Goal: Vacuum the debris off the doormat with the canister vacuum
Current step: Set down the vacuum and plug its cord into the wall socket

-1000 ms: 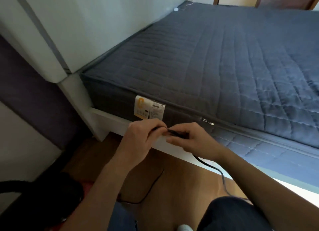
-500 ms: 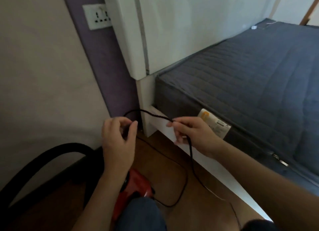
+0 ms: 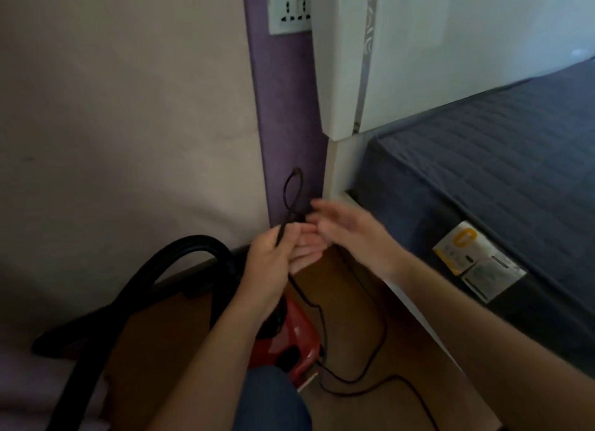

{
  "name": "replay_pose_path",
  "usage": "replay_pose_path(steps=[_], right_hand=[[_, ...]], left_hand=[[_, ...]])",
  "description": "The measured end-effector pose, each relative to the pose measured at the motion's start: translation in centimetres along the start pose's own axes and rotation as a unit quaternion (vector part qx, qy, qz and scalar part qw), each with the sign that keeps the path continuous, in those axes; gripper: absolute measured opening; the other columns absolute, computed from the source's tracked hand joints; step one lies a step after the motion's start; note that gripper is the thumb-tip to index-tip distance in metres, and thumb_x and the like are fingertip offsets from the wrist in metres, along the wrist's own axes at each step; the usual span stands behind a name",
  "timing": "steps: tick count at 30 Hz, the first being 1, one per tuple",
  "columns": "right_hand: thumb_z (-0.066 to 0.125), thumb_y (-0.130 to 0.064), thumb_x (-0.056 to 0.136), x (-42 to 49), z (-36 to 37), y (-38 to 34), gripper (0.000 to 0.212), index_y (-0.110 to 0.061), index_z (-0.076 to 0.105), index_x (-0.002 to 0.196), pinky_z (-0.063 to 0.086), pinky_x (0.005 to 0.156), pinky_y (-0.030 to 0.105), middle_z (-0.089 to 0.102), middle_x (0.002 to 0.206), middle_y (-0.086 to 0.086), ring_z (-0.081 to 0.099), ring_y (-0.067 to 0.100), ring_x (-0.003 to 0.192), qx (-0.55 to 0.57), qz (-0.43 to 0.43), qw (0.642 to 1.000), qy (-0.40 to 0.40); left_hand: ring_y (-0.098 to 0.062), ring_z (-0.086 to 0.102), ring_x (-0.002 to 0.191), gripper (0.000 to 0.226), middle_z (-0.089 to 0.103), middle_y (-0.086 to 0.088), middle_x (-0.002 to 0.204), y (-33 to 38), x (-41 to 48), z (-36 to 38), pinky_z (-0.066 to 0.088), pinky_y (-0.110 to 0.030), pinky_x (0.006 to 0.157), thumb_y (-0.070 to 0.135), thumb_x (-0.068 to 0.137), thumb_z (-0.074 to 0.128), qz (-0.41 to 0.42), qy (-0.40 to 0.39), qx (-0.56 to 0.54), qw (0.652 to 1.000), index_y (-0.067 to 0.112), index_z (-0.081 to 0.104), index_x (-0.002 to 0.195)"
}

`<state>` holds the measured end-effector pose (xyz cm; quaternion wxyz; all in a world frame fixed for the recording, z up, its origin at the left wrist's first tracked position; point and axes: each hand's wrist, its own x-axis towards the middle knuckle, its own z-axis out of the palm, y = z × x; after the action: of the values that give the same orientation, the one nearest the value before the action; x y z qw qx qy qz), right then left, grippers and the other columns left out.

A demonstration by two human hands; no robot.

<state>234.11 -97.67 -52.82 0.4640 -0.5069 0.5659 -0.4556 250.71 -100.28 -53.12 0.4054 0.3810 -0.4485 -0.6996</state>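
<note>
Nearest first: a knee in jeans (image 3: 270, 401), then the red canister vacuum (image 3: 291, 337) on the wood floor (image 3: 363, 305), straight below the grip. Its black hose (image 3: 190, 253) arches up left of and below the grip. Slack cord (image 3: 380, 343) snakes over the floor under the grip, so there is plenty of length.

Left hand (image 3: 273, 263) is the grip: thumb and fingers curl round the cord and pinch it, and a small loop of it stands up just above the knuckles. The loop is probably held that way to bunch up the free end for plugging in. The plug itself can't be made out, too blurred.

Right hand (image 3: 354, 234) is just right of the grip. Its fingers are straight and spread, nothing is in it, and the fingertips are near the loop. It is motion-blurred, so contact with the cord can't be told.

Farther right of the grip are the bed frame and the dark mattress (image 3: 499, 179) with its label (image 3: 473, 260). Well above the grip, on the purple wall strip, is the wall socket (image 3: 288, 10), with nothing plugged in. Judgement: the step in hand is powering the vacuum, and no vacuuming has begun. The doormat is not in view.
</note>
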Motion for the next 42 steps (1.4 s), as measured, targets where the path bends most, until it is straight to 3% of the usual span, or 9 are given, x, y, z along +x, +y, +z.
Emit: replay_pose_path(steps=[5, 10, 16, 22, 28, 32, 35, 40, 42], right_hand=[[0.073, -0.047, 0.091, -4.5, 3.1, 7.5, 0.052, -0.048, 0.049, 0.137, 0.044, 0.112, 0.021, 0.061, 0.130, -0.034, 0.056, -0.008, 0.127, -0.099, 0.058, 0.980, -0.164], [0.067, -0.017, 0.099, -3.6, 6.0, 9.7, 0.025, -0.019, 0.073, 0.124, 0.057, 0.095, 0.033, 0.069, 0.107, -0.014, 0.070, 0.006, 0.105, -0.129, 0.012, 0.988, -0.086], [0.057, -0.005, 0.103, -1.5, 6.0, 4.4, 0.019, -0.002, 0.072, 0.114, 0.062, 0.086, 0.031, 0.075, 0.098, 0.005, 0.076, 0.016, 0.092, -0.024, -0.005, 0.999, -0.041], [0.056, -0.010, 0.104, 3.5, 5.2, -4.1, 0.018, -0.014, 0.073, 0.102, 0.065, 0.072, 0.033, 0.076, 0.085, -0.001, 0.077, 0.017, 0.079, 0.095, -0.042, 0.994, 0.028], [0.054, -0.012, 0.106, 3.9, 5.0, -5.9, 0.018, -0.010, 0.071, 0.104, 0.061, 0.067, 0.025, 0.071, 0.078, -0.001, 0.071, 0.015, 0.075, 0.197, -0.020, 0.979, 0.050], [0.055, -0.013, 0.106, 4.0, 5.0, -5.6, 0.018, -0.010, 0.071, 0.097, 0.062, 0.064, 0.030, 0.062, 0.072, 0.001, 0.064, 0.014, 0.067, 0.253, 0.023, 0.961, 0.109], [0.057, -0.015, 0.105, 4.0, 4.5, -5.8, 0.016, -0.008, 0.071, 0.105, 0.063, 0.067, 0.031, 0.061, 0.080, 0.003, 0.065, 0.016, 0.072, 0.256, 0.022, 0.960, 0.116], [0.057, -0.070, 0.083, 0.6, 4.2, -2.0, 0.072, -0.021, 0.062, 0.135, 0.061, 0.090, 0.038, 0.073, 0.124, 0.006, 0.072, 0.032, 0.113, 0.200, 0.092, 0.975, -0.028], [0.067, -0.074, 0.077, -2.3, 3.7, 0.2, 0.076, -0.021, 0.065, 0.132, 0.060, 0.095, 0.040, 0.074, 0.119, 0.009, 0.074, 0.034, 0.107, 0.179, 0.106, 0.970, -0.125]], left_hand=[[-0.021, 0.076, 0.081, 0.030, 0.074, -0.008, 0.076, 3.0, 2.2, -1.5, 0.063, -0.030, 0.074, 0.017, 0.107, 0.043, -0.020, -0.015, -0.092, 0.995, 0.000, 0.066, 0.099], [-0.019, 0.077, 0.083, 0.027, 0.075, -0.003, 0.077, 3.4, 3.4, -2.6, 0.062, -0.028, 0.070, 0.020, 0.106, 0.046, -0.026, -0.019, -0.124, 0.992, 0.003, 0.067, 0.102], [-0.019, 0.069, 0.114, 0.047, 0.076, -0.001, 0.116, 0.5, 1.6, -5.7, 0.054, -0.030, 0.094, 0.048, 0.086, 0.053, -0.007, -0.078, 0.001, 0.997, 0.019, 0.065, 0.121], [-0.016, 0.072, 0.104, 0.027, 0.071, -0.017, 0.121, -1.6, -1.6, -5.8, 0.056, -0.026, 0.094, 0.007, 0.103, 0.051, -0.061, -0.184, 0.166, 0.967, 0.001, 0.060, 0.128], [-0.032, 0.072, 0.103, 0.027, 0.075, -0.016, 0.102, 3.4, -2.1, -5.1, 0.059, -0.038, 0.092, -0.007, 0.099, 0.045, -0.051, -0.129, 0.015, 0.990, 0.004, 0.067, 0.110], [-0.033, 0.070, 0.110, 0.032, 0.073, -0.016, 0.114, 4.9, -3.0, -5.3, 0.058, -0.042, 0.096, 0.002, 0.103, 0.043, -0.106, -0.191, 0.009, 0.976, 0.003, 0.059, 0.131], [-0.033, 0.071, 0.109, 0.019, 0.074, -0.012, 0.106, 4.2, -3.2, -5.3, 0.061, -0.039, 0.088, 0.004, 0.100, 0.056, -0.103, -0.192, 0.084, 0.972, 0.003, 0.064, 0.117], [-0.023, 0.076, 0.093, 0.015, 0.077, -0.007, 0.097, 4.6, -0.9, -4.5, 0.063, -0.031, 0.074, 0.001, 0.101, 0.051, -0.046, -0.105, -0.025, 0.993, 0.006, 0.063, 0.109], [-0.021, 0.077, 0.089, 0.015, 0.077, -0.005, 0.092, 5.5, 0.4, -4.3, 0.062, -0.029, 0.069, 0.000, 0.102, 0.050, -0.027, -0.069, -0.078, 0.994, 0.007, 0.063, 0.104]])
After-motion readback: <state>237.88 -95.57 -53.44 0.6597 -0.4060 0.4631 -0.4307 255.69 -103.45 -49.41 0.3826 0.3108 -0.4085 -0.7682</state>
